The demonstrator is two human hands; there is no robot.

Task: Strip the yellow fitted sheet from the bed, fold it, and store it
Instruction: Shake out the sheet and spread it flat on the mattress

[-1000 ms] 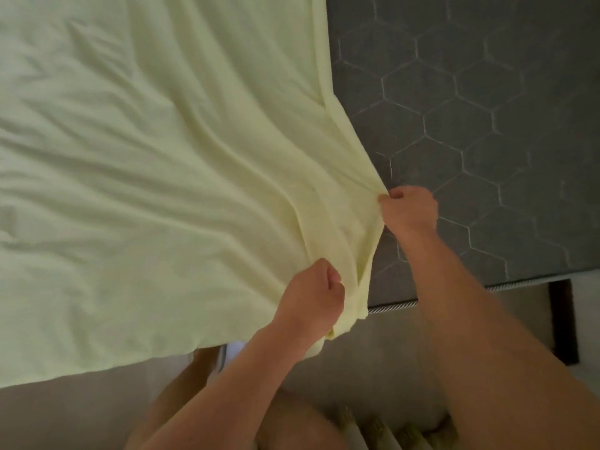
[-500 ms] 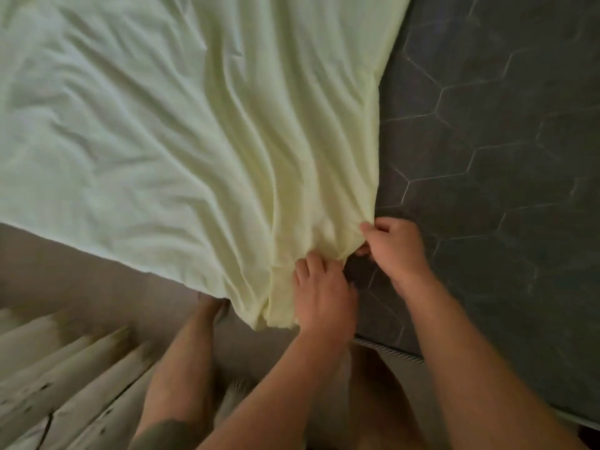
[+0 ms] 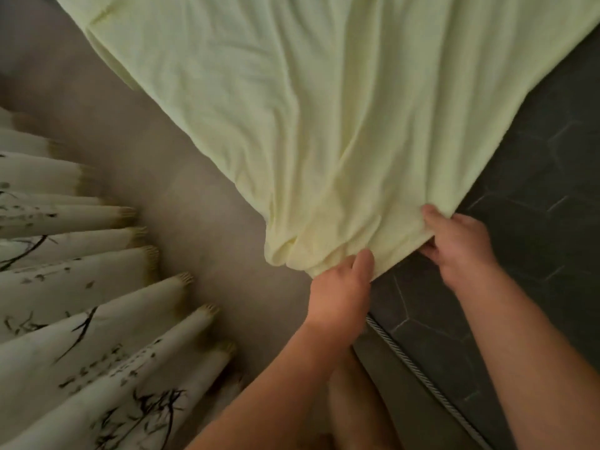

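Both hands grip the near corner of the yellow fitted sheet (image 3: 324, 102) low in the middle of the frame: the left hand (image 3: 339, 295) pinches a bunched fold at the corner's tip, thumb lying on top of the cloth, while the right hand (image 3: 461, 248) holds the hem just to the right, thumb over the edge and fingers tucked beneath. The sheet spreads from that corner up across the top of the frame, lying partly on the dark mattress (image 3: 535, 271) with its hexagon quilting, bare along the right side, and partly hanging past the mattress edge over the grey floor (image 3: 201, 203) at the left centre. Patterned curtains (image 3: 81, 287) with fringed hems fill the lower left, close to the person's legs. Several risks seem plausible. If the far corners are hooked under the mattress, which cannot be told because they lie out of frame, a hard pull from this single corner may strain the elastic or seam rather than free the cloth. Loose fabric at the upper left may slide off and drag on the floor, picking up dirt before folding. The left hand's pinch takes only a small bunch, so it may slip under a tug. Stepping back toward the curtains could tangle feet in hanging cloth.
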